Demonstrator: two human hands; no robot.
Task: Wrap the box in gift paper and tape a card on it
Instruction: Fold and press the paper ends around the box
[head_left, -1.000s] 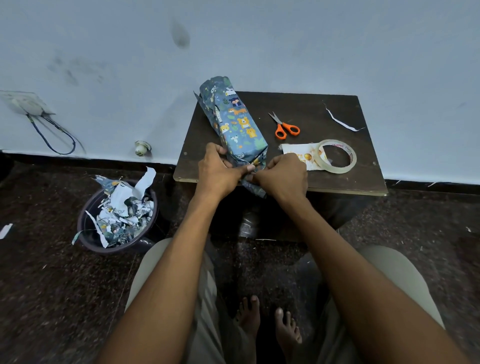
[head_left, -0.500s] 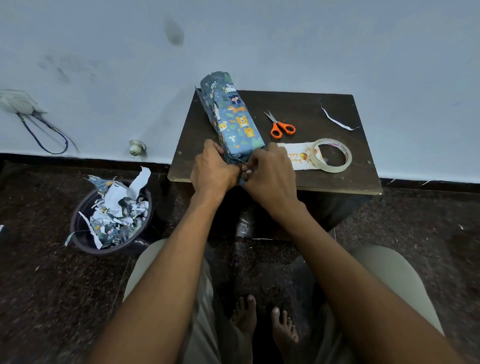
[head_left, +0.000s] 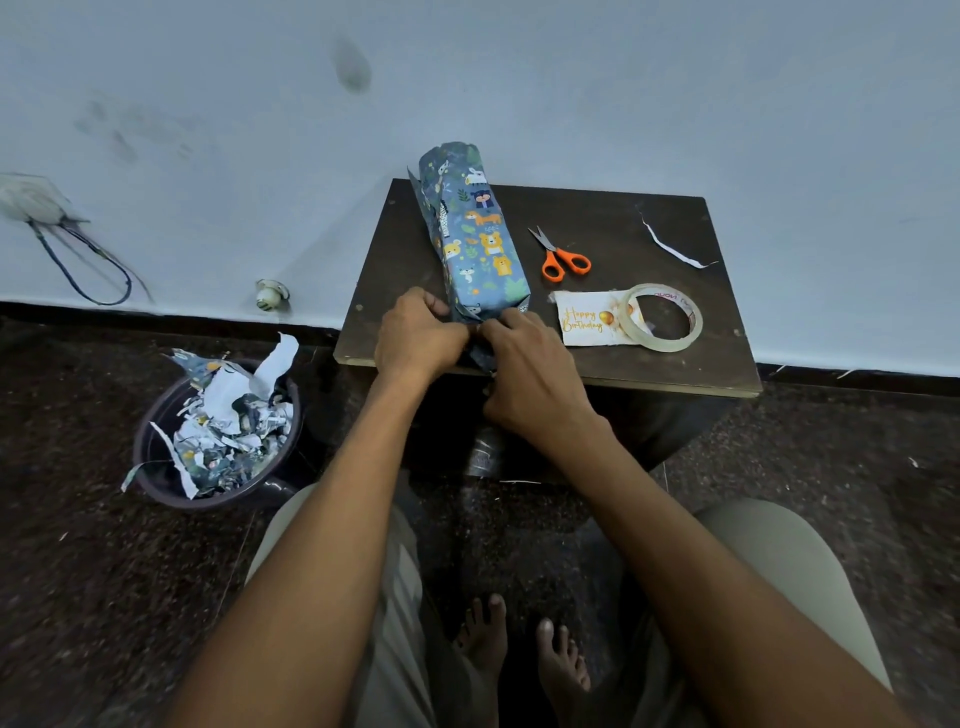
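A small dark tabletop (head_left: 613, 208) stands against the wall. A long box (head_left: 475, 236) in blue animal paper lies on it, one end at the near edge and the other at the back. Orange scissors (head_left: 561, 257) lie just right of the box. A birthday card (head_left: 589, 325) lies nearer the front, and a tape roll (head_left: 662, 318) sits partly on the card. A thin white paper scrap (head_left: 670, 247) lies near the back right corner.
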